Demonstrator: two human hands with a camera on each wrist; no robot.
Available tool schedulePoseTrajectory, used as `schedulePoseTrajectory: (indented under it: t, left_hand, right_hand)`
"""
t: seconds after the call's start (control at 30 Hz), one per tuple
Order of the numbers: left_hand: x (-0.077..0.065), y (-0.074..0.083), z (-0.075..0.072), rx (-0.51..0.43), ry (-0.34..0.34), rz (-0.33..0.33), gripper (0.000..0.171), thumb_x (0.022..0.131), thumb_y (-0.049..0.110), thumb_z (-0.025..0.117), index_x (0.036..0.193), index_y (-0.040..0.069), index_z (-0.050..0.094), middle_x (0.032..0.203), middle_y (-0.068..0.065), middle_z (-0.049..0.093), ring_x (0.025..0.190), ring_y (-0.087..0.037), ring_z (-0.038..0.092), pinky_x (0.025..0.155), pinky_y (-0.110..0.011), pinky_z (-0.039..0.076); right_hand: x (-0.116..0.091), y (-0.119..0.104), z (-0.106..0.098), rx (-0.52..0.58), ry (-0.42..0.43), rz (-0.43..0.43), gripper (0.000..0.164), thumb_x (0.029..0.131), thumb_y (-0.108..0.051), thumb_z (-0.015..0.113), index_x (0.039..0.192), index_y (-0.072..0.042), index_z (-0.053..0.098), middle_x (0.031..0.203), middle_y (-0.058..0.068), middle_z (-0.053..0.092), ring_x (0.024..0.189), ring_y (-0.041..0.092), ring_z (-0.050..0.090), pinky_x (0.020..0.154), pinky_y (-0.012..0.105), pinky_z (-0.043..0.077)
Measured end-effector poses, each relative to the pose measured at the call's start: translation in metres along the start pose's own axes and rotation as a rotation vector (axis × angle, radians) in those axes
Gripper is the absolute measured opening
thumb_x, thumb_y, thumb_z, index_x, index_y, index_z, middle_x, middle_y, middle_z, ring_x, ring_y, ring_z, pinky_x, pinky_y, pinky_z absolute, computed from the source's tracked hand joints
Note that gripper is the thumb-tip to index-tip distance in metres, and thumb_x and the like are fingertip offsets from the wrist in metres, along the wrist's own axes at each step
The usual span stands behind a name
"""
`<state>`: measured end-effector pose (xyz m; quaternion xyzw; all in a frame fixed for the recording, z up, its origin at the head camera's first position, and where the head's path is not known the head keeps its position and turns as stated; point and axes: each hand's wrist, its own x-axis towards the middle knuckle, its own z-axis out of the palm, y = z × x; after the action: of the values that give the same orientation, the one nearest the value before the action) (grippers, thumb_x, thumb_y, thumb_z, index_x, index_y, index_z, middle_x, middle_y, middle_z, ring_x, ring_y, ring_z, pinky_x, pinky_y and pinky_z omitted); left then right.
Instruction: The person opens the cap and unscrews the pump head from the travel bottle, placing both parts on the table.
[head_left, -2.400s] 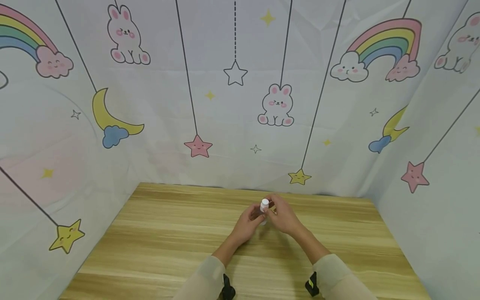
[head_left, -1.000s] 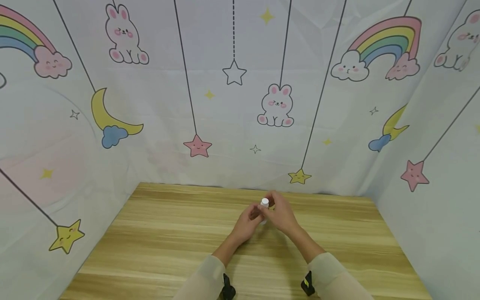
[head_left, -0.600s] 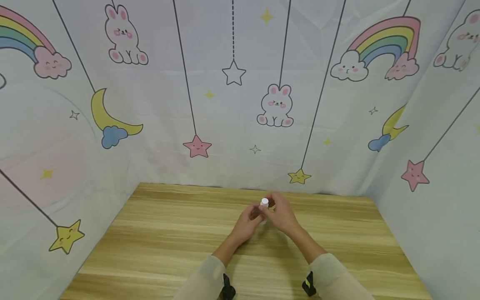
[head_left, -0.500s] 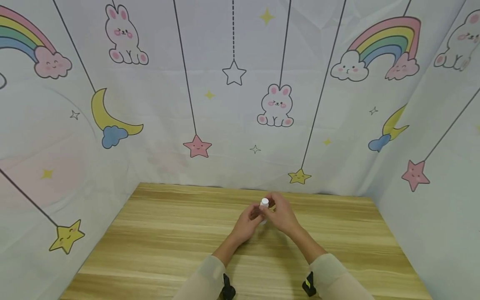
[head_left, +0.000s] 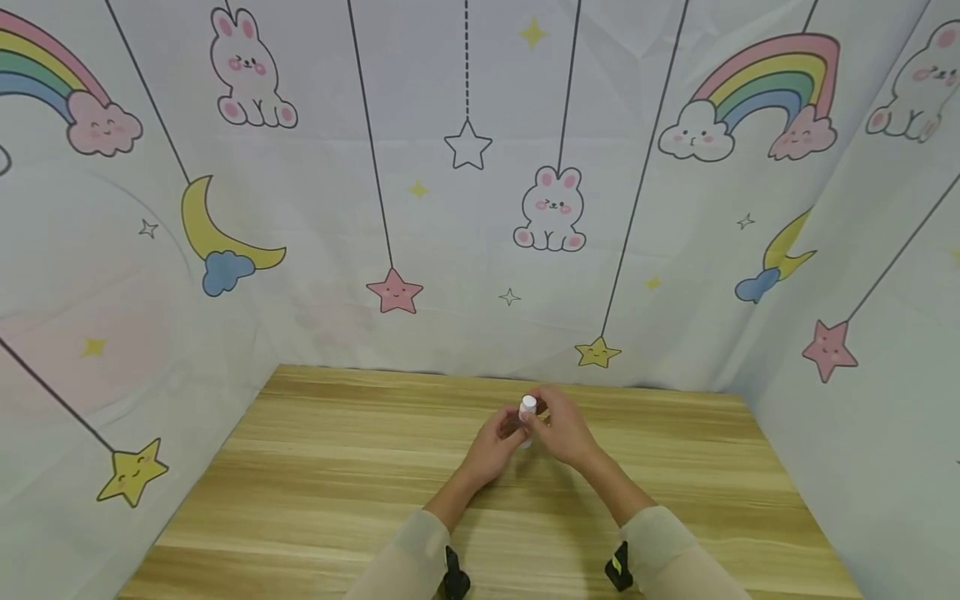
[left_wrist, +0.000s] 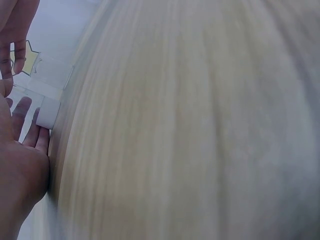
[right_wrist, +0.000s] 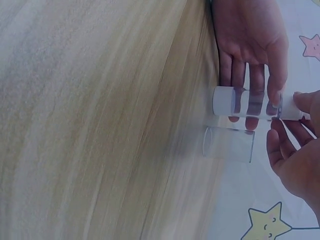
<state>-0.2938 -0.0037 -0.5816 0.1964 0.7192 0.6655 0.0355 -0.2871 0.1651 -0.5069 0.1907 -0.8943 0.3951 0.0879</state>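
A small clear bottle (right_wrist: 255,102) with a white base and a white top (head_left: 528,402) stands upright on the wooden table. My left hand (head_left: 492,450) grips its clear body, fingers behind and thumb in front, as the right wrist view shows. Up at the white top, my right hand (head_left: 564,429) pinches with thumb and fingers. A clear, hollow cylinder-shaped cap (right_wrist: 229,145) sits on the table beside the bottle. In the left wrist view the white base (left_wrist: 48,113) shows past my left hand, low against the table.
The wood-grain table (head_left: 337,475) reaches back to a white cloth backdrop (head_left: 450,333) printed with stars, bunnies and rainbows. That cloth also encloses the left and right sides. Black straps (head_left: 454,575) are worn at both sleeve cuffs.
My right thumb swung left across the bottle's neck by about a second ago, then back right and slightly down now. My left hand has stayed in place on the bottle.
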Motion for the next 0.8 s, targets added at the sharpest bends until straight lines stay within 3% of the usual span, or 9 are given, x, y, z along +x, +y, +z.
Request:
schedulePoseTrajectory:
  t: [0.8]
  left_hand:
    - [-0.0007,0.0006,0.0010,0.005,0.005,0.026,0.035,0.110,0.017,0.060,0.143,0.006,0.058,0.143,-0.013,0.064,0.134,-0.033,0.060,0.111,-0.051,0.050]
  right_hand:
    - [-0.0007,-0.0035,-0.0065,0.016,-0.052,-0.008,0.021,0.101,-0.008,0.073,0.121,-0.006,0.067,0.116,0.006,0.067,0.104,0.024,0.066,0.077,0.035,0.059]
